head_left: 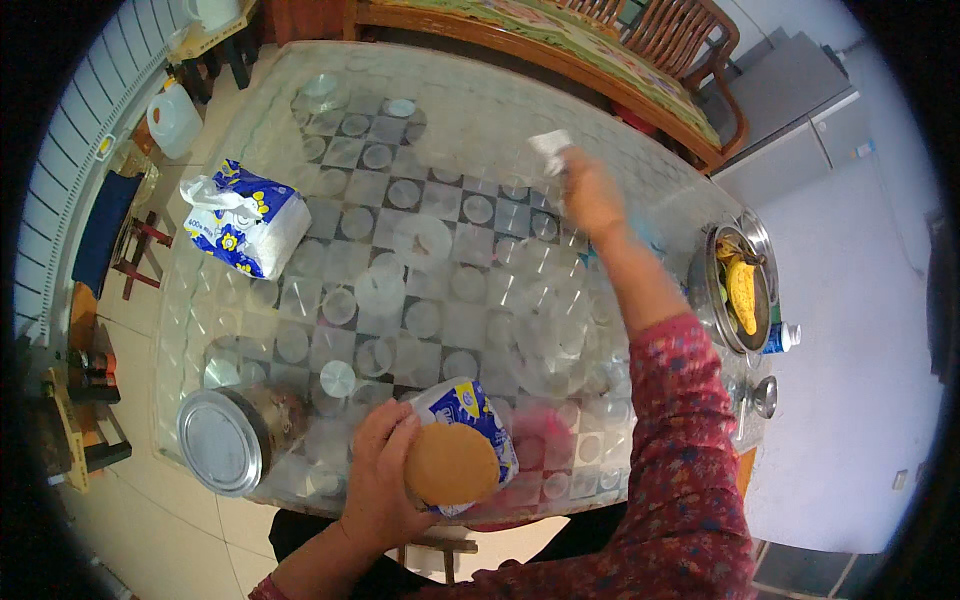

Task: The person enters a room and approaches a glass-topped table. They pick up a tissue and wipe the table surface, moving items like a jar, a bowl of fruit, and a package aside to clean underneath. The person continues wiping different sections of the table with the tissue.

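Note:
My left hand grips a round container with a tan lid near the table's front edge. Behind that container lies a blue-and-white plastic packet, partly hidden by it. My right hand, blurred, reaches far over the glass-topped table with a crumpled white tissue at its fingers. At the left of the table stands an opened blue-and-white pack of tissues. A large jar with a silver metal lid is left of my left hand.
At the right edge, metal bowls hold bananas, beside a white-capped bottle and a small metal cup. A wooden bench stands beyond the table. A plastic jug and a low stool are on the floor at left.

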Demonstrator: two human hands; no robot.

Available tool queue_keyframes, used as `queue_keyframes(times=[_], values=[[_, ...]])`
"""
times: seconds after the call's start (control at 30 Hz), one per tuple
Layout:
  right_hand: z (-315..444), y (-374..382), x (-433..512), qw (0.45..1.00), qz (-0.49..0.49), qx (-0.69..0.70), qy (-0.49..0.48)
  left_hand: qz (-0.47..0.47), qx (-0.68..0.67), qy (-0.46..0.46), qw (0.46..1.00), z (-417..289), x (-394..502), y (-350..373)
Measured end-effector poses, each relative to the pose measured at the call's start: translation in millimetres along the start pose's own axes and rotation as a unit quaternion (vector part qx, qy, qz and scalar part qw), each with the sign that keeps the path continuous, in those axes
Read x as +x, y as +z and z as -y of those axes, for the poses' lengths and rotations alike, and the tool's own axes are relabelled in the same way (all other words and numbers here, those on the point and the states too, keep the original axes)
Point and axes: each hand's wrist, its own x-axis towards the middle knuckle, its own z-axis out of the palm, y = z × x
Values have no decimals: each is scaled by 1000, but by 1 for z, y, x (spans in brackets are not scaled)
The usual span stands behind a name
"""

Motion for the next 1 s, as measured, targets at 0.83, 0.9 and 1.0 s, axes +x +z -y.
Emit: queue_keyframes(times=[0.83, 0.9, 1.0], values=[[39, 12, -40, 948, -66, 99, -296, 11, -12, -11, 1000, 2, -5, 0], [10, 21, -25, 949, -86, 90, -290, 2, -9, -2, 1000, 1, -2, -1], [-8, 21, 6, 996, -33, 35, -72, -18, 3, 18, 1000, 1, -3, 6]])
